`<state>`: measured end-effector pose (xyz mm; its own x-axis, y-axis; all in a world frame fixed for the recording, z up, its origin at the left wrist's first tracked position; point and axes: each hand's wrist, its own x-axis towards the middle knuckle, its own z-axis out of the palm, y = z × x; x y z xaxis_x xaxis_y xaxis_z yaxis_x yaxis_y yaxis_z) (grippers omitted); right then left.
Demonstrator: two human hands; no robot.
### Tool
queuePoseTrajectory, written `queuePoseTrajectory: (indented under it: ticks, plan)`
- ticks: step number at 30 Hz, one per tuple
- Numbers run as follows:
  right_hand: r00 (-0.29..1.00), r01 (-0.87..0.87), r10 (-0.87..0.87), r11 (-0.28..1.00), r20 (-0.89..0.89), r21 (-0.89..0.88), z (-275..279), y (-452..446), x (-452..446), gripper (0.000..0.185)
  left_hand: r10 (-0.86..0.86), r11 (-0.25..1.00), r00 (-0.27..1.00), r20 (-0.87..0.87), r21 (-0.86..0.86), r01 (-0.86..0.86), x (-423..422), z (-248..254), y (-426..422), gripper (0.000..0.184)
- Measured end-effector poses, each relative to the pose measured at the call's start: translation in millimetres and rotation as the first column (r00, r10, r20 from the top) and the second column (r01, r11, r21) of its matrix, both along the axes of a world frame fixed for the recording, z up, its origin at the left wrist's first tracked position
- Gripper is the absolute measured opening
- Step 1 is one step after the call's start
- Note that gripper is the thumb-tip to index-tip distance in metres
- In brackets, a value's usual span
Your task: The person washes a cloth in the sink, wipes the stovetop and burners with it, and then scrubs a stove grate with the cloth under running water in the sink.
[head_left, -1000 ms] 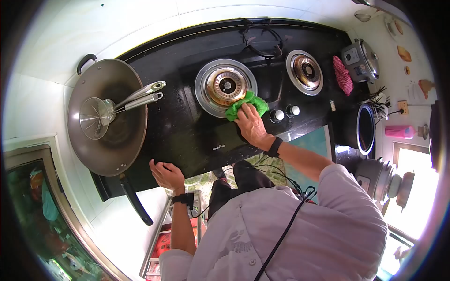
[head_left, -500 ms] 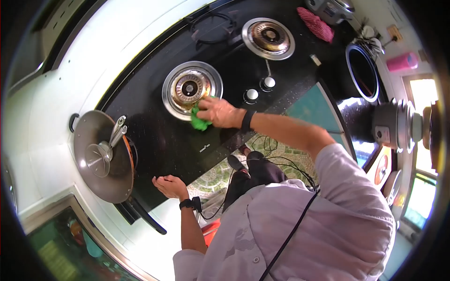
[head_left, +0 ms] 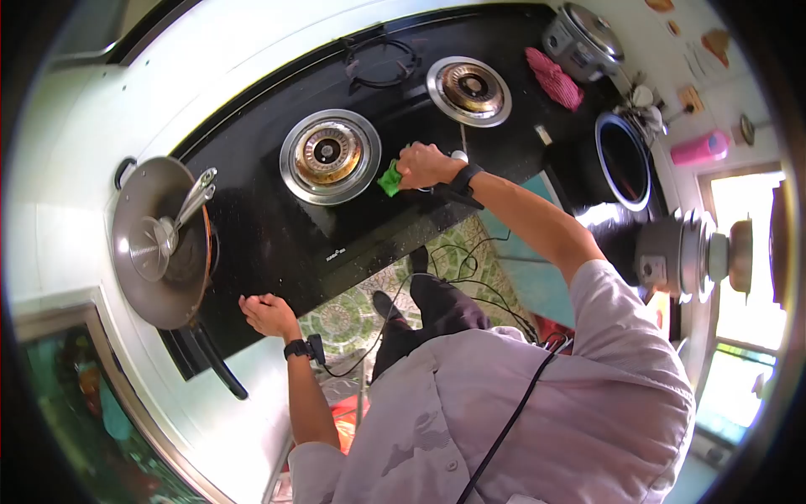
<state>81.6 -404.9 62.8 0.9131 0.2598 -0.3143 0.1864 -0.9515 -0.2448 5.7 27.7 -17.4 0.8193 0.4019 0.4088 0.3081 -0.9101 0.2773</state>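
My right hand (head_left: 424, 165) is closed on a green cloth (head_left: 389, 179), held over the black stove top (head_left: 277, 252) just right of the left burner (head_left: 329, 156) and close to the control knobs. One knob (head_left: 459, 156) shows behind the hand; another is mostly hidden under it. My left hand (head_left: 269, 315) rests at the front edge of the stove, its fingers loosely apart with nothing in them. Beyond the right hand sits the second burner (head_left: 469, 91).
A large wok (head_left: 159, 277) with strainers (head_left: 196, 202) stands at the left, its handle jutting forward. A pan support ring (head_left: 380, 63) lies at the back. Rightward are a pink cloth (head_left: 554, 79), a rice cooker (head_left: 583, 42), and a dark pot (head_left: 623, 161).
My right hand has moved off the left burner's rim with the green cloth, rightward to the knobs. The camera view has shifted and turned. My left hand remains by the stove's front edge.
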Motion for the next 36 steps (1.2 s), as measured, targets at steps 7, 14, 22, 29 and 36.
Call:
queuePoseTrajectory:
  ticks: [7,14,22,29,36]
  plan:
    - [0.836,-0.549,0.545,0.833,-0.065,-0.07,3.5,9.1,-15.7,0.039,0.254,0.967,0.966,-0.038,0.036,-0.253,8.0,9.3,-34.0,0.021]
    - [0.52,-0.842,0.849,0.528,0.092,-0.111,9.3,-25.7,-17.1,0.012,0.253,0.965,0.967,-0.032,0.072,-0.25,8.7,5.6,-34.3,0.015]
    - [0.889,-0.451,0.445,0.891,-0.108,-0.049,-27.4,-14.9,32.6,0.035,0.255,0.965,0.967,-0.01,0.074,-0.253,9.6,6.3,-34.3,0.013]
    - [0.966,-0.252,0.241,0.957,-0.089,-0.145,-2.9,-76.4,16.4,0.033,0.266,0.963,0.964,0.005,0.053,-0.266,9.6,3.9,-35.7,0.013]
    - [0.994,-0.058,0.031,0.962,0.104,0.268,3.0,-36.4,-27.5,0.01,0.249,0.968,0.968,-0.014,0.046,-0.248,3.0,4.7,-35.2,0.014]
